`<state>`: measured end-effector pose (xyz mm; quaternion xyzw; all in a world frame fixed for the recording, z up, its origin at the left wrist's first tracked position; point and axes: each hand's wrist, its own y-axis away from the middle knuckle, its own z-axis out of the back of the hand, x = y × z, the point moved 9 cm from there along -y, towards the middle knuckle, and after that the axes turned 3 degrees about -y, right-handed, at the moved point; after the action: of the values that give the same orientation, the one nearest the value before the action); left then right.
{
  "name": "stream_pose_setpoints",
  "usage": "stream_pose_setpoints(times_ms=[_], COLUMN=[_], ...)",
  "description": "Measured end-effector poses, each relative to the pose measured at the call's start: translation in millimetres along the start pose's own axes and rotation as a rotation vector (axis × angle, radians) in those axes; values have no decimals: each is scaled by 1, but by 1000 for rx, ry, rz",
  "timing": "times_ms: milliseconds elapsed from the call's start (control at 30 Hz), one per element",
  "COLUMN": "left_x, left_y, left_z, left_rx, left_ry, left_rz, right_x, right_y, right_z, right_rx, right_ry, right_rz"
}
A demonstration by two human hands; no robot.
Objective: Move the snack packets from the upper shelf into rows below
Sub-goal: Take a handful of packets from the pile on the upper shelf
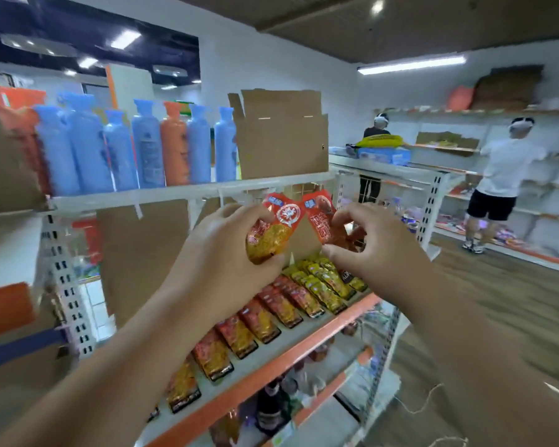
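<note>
1. Hands. The left hand [226, 253] has its fingers curled round a gold packet [273, 233]. The right hand [371, 250] pinches a red packet [318, 217] between thumb and fingertips. The two packets sit side by side between the hands, just apart, in the air above the lower shelf [271, 366] and just below the edge of the upper shelf [188, 193].

2. Step in hand, as judged: bringing both packets down to the rows [281, 314] that lie beneath the hands.

3. Doing it well. Each packet should go to the row of its own kind and lie face up at the same slant as its neighbours. It should overlap the one before it, as the laid ones do. Setting them down one hand at a time would avoid knocking the finished rows out of line. A light pinch at the top seal should spare the contents from being crushed.

4. Look of the packets. They are small, glossy foil pouches. The one in the left hand has a red top with a round white emblem and a bulging gold body. The one in the right hand is mostly red with large lettering. The laid rows below show red-and-gold pouches under the left hand and yellow ones under the right.

5. Above the hands, a cardboard box [281, 140] and a line of blue and orange bottles [142, 146] stand on the upper shelf.
</note>
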<state>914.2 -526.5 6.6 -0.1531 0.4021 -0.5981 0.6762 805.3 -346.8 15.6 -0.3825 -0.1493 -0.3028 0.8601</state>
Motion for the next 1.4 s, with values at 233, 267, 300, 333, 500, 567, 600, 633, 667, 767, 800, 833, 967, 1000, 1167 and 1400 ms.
stream_pose_setpoints(times_ms=[233,267,300,333,500,567,600,633,667,767,800,833,967,1000,1167,1400], left_x=[24,32,41,50,98,115,122,128,134,155,163,171,190,191,198,194], left_y=[-8,-10,-11,-13,-23,-25,-25,-23,-20,-7,-1,5,32,40,83,114], left_z=[-85,-96,-109,-121,-175,-193,-201,-207,-212,-223,-227,-230,-243,-248,-286,-328], left_rx=[6,6,10,17,20,27,30,30,24,10,12,11,-58,-62,-63,-100], left_ry=[-13,-17,-17,-13,26,62,68,75,83,54,37,21,-82,-111,-268,-432], left_rz=[99,114,132,149,233,281,297,313,331,397,425,460,575,610,775,907], right_x=[-73,-82,-91,-99,-143,-160,-168,-176,-183,-202,-208,-215,-245,-253,-287,-298], right_y=[-19,-24,-29,-34,-63,-74,-78,-82,-85,-92,-93,-94,-93,-91,-68,-46], right_z=[-29,-37,-45,-54,-98,-116,-125,-136,-147,-183,-195,-206,-251,-261,-320,-358], right_rx=[52,65,76,84,134,157,167,179,193,238,248,258,295,305,488,577], right_ry=[2,9,18,28,24,23,18,6,-13,-48,-65,-88,-156,-165,-155,-210], right_rz=[-32,-34,-30,-24,-15,-6,0,3,4,9,10,12,19,21,58,187])
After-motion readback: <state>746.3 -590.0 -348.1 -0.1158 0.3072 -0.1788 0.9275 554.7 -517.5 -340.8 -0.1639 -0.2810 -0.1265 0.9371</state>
